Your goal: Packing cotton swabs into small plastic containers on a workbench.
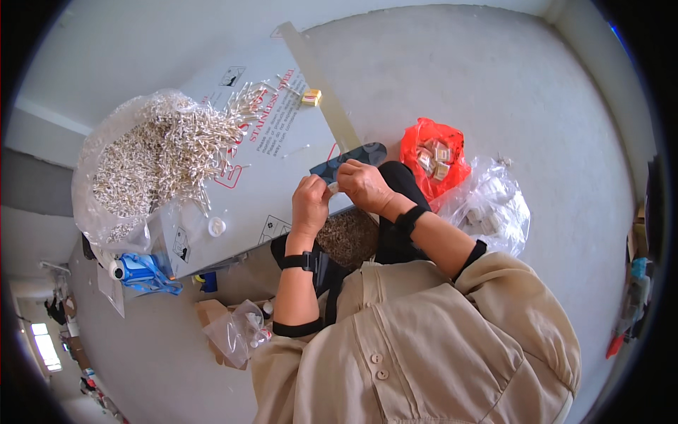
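Observation:
My left hand (311,205) and my right hand (364,187) meet over the table's near edge, fingers closed in a pinch. Between them shows a small whitish thing (333,188), mostly hidden by the fingers, so its kind is unclear. A dark blue patterned piece (367,153) lies just beyond my hands. To the left, a great heap of cotton swabs (169,148) spills from a large clear plastic bag (83,191) onto the tabletop (261,191). A small yellow-and-white box (311,97) sits at the table's far right edge; a round white container (216,226) lies near its front.
Right of my knees, a red plastic bag (417,134) holds several small boxes, beside a clear bag (494,205) with white contents. A blue bottle with a strap (141,270) is at the table's left corner. Below stands a cardboard box (214,318) with clear plastic.

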`<control>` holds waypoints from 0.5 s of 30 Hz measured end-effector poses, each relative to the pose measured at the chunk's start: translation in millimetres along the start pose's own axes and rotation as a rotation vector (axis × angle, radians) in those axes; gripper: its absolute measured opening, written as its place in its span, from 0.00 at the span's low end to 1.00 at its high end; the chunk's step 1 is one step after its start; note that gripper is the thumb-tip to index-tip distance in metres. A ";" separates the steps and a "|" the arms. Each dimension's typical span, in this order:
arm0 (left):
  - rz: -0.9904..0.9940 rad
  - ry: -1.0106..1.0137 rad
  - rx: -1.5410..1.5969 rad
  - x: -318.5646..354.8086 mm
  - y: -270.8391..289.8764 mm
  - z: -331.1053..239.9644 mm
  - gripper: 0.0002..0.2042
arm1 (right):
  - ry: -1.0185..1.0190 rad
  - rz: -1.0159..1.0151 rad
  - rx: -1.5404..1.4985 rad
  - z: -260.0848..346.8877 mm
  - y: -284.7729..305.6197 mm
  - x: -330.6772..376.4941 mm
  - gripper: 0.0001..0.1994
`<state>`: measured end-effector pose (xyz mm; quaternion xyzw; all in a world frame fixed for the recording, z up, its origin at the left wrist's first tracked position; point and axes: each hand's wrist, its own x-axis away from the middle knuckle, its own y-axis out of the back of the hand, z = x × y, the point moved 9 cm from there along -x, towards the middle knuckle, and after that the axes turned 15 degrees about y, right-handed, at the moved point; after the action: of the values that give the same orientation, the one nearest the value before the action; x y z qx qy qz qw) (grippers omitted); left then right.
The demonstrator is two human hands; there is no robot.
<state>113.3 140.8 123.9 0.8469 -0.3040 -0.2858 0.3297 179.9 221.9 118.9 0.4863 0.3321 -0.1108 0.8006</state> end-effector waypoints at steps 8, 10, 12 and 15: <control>0.052 0.172 0.239 0.8 -0.3 15.5 0.07 | -0.218 -0.152 -0.099 -10.4 5.9 12.6 0.03; 0.072 0.321 0.373 2.6 -6.8 35.1 0.07 | -0.237 -0.153 -0.105 -10.5 3.2 14.4 0.03; 0.098 0.342 0.353 5.3 -12.2 40.8 0.07 | -0.258 -0.153 -0.109 -10.5 1.3 16.2 0.03; 0.121 0.373 0.321 7.9 -17.7 44.2 0.07 | -0.300 -0.136 -0.107 -11.4 -1.2 18.2 0.03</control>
<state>94.0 128.8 81.3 0.9066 -0.3296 -0.0524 0.2581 188.2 233.7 102.9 0.3973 0.2466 -0.2182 0.8566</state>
